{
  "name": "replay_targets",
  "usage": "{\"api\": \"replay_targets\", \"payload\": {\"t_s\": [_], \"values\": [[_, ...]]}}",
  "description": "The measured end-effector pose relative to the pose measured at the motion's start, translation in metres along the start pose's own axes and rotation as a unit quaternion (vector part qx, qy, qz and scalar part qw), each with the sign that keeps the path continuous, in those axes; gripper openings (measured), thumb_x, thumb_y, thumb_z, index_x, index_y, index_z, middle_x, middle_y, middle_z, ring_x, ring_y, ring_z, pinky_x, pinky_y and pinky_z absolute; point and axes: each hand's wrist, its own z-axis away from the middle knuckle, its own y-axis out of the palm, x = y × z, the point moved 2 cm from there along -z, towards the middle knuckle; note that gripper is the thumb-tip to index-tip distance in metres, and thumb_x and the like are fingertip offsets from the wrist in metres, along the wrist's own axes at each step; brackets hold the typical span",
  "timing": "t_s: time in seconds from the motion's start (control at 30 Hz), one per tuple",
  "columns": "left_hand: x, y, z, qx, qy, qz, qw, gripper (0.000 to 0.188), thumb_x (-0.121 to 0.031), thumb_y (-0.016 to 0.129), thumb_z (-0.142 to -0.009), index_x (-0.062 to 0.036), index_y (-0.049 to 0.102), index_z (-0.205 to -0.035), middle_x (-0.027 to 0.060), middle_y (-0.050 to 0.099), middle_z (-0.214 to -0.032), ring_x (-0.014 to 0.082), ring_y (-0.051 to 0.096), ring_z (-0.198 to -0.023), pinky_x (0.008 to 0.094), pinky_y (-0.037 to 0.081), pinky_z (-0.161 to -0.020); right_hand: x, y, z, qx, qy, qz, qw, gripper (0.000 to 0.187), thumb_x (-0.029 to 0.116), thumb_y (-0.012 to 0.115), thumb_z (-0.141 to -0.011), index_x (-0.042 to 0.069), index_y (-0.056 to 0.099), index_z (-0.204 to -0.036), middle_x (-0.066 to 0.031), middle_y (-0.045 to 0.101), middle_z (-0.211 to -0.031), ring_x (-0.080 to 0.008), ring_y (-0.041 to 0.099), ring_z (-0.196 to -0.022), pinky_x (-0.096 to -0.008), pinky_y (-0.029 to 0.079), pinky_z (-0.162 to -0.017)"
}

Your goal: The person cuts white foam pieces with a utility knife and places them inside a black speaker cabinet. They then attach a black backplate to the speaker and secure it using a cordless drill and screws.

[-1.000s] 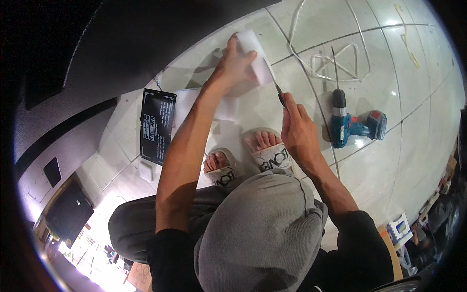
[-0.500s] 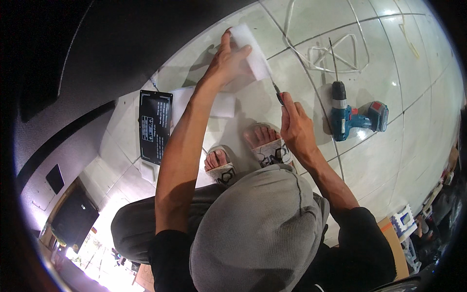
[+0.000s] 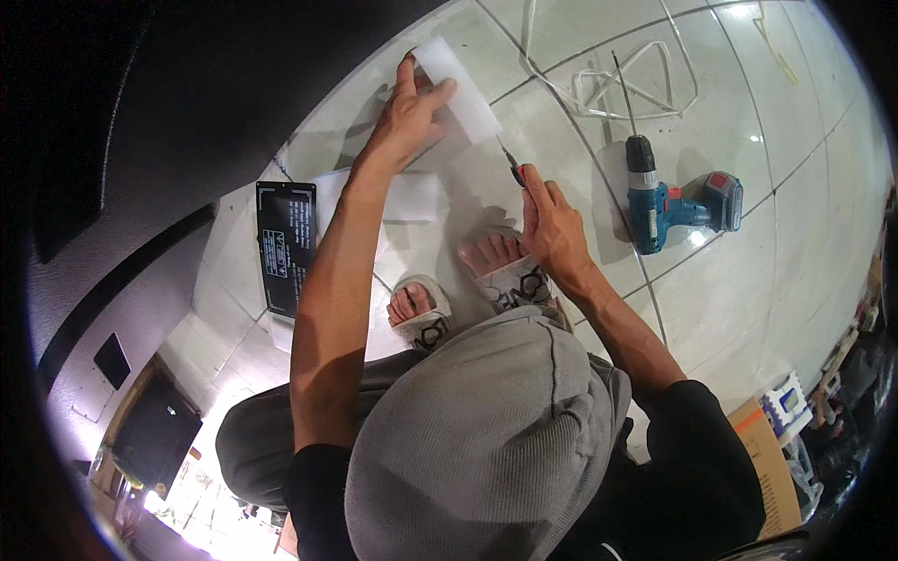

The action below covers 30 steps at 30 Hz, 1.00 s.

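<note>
My left hand [image 3: 404, 122] grips a white foam piece [image 3: 460, 92] near its far left edge, thumb across its face and fingers at its side. In my right hand [image 3: 557, 229] is a utility knife [image 3: 515, 171] with a red and black handle. Its blade points up toward the foam's lower right corner; whether it touches cannot be made out. Below my left hand another white sheet [image 3: 407, 198] lies on the floor, partly hidden by my left forearm. Next to it rests a black panel [image 3: 283, 245] with white printing.
A blue cordless drill [image 3: 660, 204] with a long bit lies on the tiled floor to the right. Beyond it are loops of white strap [image 3: 675, 105]. A large dark object [image 3: 178, 122] fills the far left. A cardboard box [image 3: 762, 467] stands at lower right.
The whole view has shifted slightly, so most things sit further left. Both hands keep their hold on foam and knife, and the foam looks less blurred.
</note>
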Motion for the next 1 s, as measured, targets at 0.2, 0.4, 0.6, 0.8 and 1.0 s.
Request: {"api": "replay_targets", "payload": {"t_s": [0.2, 0.4, 0.6, 0.8, 1.0], "values": [[-0.006, 0.003, 0.004, 0.004, -0.012, 0.025, 1.000, 0.095, -0.037, 0.071, -0.090, -0.0113, 0.013, -0.160, 0.0223, 0.033, -0.155, 0.0375, 0.050, -0.131, 0.0472, 0.055, -0.093, -0.004, 0.005, -0.003, -0.016, -0.012, -0.009, 1.000, 0.044, 0.009, 0.050, -0.100, 0.016, 0.041, -0.142, -0.0173, 0.058, -0.094, -0.0417, 0.062, -0.068, -0.0507, 0.052, -0.057], [-0.015, 0.013, 0.025, -0.084, 0.281, -0.413, 0.862, 0.130, -0.045, 0.094, -0.062, -0.0148, 0.013, -0.160, 0.0266, 0.016, -0.158, 0.0448, 0.027, -0.147, 0.0551, 0.041, -0.113, -0.001, 0.004, -0.002, 0.008, 0.021, -0.020, 1.000, 0.039, 0.012, 0.049, -0.103, 0.011, 0.046, -0.142, -0.0194, 0.058, -0.096, -0.0423, 0.062, -0.074, -0.0500, 0.052, -0.063], [-0.013, 0.011, 0.025, -0.060, 0.273, -0.370, 0.886, 0.132, -0.040, 0.097, -0.054, -0.0223, 0.019, -0.158, 0.0252, 0.016, -0.159, 0.0443, 0.022, -0.148, 0.0561, 0.033, -0.119, 0.011, -0.010, -0.005, 0.014, 0.051, -0.018, 0.998, 0.040, 0.012, 0.050, -0.102, 0.012, 0.047, -0.142, -0.0208, 0.058, -0.096, -0.0431, 0.062, -0.077, -0.0506, 0.051, -0.065], [-0.022, 0.010, 0.025, -0.018, 0.237, -0.250, 0.939, 0.114, -0.028, 0.091, -0.064, -0.0176, 0.023, -0.155, 0.0196, 0.031, -0.150, 0.0370, 0.041, -0.135, 0.0452, 0.042, -0.111, 0.051, -0.061, -0.005, -0.007, 0.014, 0.035, 0.999, 0.041, 0.011, 0.052, -0.099, 0.016, 0.044, -0.139, -0.0186, 0.060, -0.094, -0.0434, 0.064, -0.068, -0.0528, 0.054, -0.060], [-0.022, 0.020, 0.031, 0.110, 0.003, 0.107, 0.988, 0.064, -0.044, 0.064, -0.089, -0.0092, 0.049, -0.140, 0.0080, 0.057, -0.117, 0.0215, 0.056, -0.113, 0.0358, 0.046, -0.103, 0.090, -0.096, -0.013, -0.013, 0.020, 0.066, 0.998, 0.039, 0.009, 0.056, -0.099, 0.010, 0.051, -0.138, -0.0189, 0.060, -0.089, -0.0404, 0.064, -0.076, -0.0494, 0.050, -0.063]]}}
